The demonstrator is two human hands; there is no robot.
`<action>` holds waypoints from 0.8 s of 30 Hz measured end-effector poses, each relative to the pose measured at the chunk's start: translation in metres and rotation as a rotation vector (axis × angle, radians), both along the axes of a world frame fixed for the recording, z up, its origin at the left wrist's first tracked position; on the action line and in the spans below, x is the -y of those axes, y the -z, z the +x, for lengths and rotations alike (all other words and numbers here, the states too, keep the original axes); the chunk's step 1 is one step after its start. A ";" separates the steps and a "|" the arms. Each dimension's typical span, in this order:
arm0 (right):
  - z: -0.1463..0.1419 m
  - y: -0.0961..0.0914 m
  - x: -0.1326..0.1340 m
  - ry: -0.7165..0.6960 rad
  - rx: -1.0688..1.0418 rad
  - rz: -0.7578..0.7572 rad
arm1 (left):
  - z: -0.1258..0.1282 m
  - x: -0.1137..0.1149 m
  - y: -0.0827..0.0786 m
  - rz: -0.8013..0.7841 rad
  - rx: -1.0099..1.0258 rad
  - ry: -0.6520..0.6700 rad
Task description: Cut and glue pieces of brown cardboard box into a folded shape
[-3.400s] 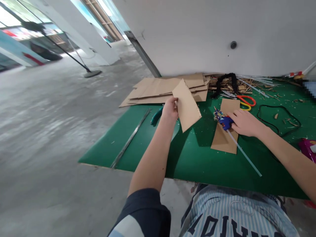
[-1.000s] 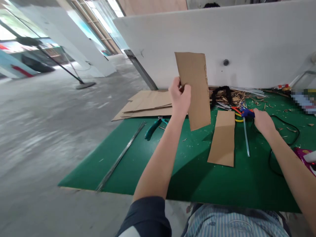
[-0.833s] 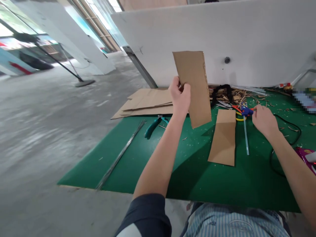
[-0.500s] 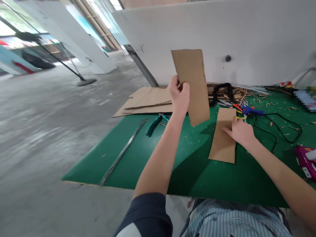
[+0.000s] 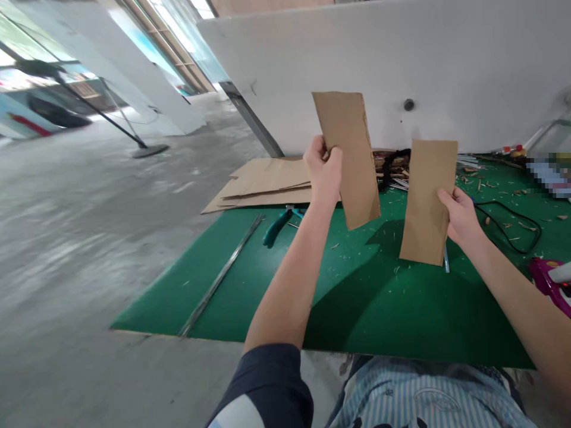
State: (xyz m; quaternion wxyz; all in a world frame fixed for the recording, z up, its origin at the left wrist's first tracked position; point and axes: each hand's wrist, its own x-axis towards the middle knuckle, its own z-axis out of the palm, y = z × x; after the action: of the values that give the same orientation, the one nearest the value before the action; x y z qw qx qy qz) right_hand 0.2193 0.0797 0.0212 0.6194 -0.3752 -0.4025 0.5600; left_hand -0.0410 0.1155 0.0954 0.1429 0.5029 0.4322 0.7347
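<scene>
My left hand (image 5: 324, 172) pinches a rectangular cardboard piece (image 5: 352, 154) by its left edge and holds it up above the table, slightly tilted. A second cardboard strip (image 5: 426, 205), about as tall but a little narrower, is raised to the right of it. My right hand (image 5: 461, 215) grips this strip at its right edge, thumb in front and fingers behind. The two pieces are apart from each other. A thin pale stick (image 5: 446, 260) shows just below the right hand; I cannot tell whether the hand touches it.
On the green table (image 5: 267, 297) lie stacked cardboard sheets (image 5: 267, 178), teal-handled pliers (image 5: 277, 227) and a bundle of thin wires (image 5: 223, 273). Toward the right are a black cable (image 5: 530, 238), wood scraps and a magenta device (image 5: 546, 276). A white panel (image 5: 357, 53) stands behind.
My right hand has taken hold of the strip that lay on the table and lifted it up. The left hand's cardboard has stayed nearly in place.
</scene>
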 end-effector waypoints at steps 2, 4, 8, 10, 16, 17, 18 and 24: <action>0.004 -0.004 0.000 0.009 -0.126 -0.030 | 0.001 -0.004 0.004 0.003 -0.058 0.025; 0.006 -0.007 0.000 -0.046 -0.212 -0.103 | 0.001 -0.007 0.007 0.008 -0.083 0.048; 0.003 -0.002 0.000 -0.136 -0.330 -0.259 | 0.002 -0.009 0.009 0.026 -0.084 0.054; 0.000 0.003 0.000 -0.151 -0.300 -0.337 | 0.002 -0.010 0.010 0.030 -0.076 0.064; -0.007 0.019 -0.004 -0.030 -0.159 -0.275 | -0.001 -0.010 0.010 0.026 -0.060 0.058; -0.008 0.021 -0.004 -0.024 -0.163 -0.269 | -0.002 -0.010 0.010 0.024 -0.056 0.058; -0.009 0.023 -0.004 -0.020 -0.165 -0.270 | -0.003 -0.010 0.009 0.022 -0.053 0.057; -0.012 0.030 -0.003 0.009 -0.137 -0.324 | -0.010 -0.015 0.010 0.012 -0.053 0.004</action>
State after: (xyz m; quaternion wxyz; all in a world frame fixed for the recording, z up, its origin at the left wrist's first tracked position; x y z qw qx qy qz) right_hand 0.2076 0.0830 -0.0083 0.5792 -0.4328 -0.2625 0.6390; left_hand -0.0509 0.1301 0.0850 0.1297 0.5241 0.4303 0.7234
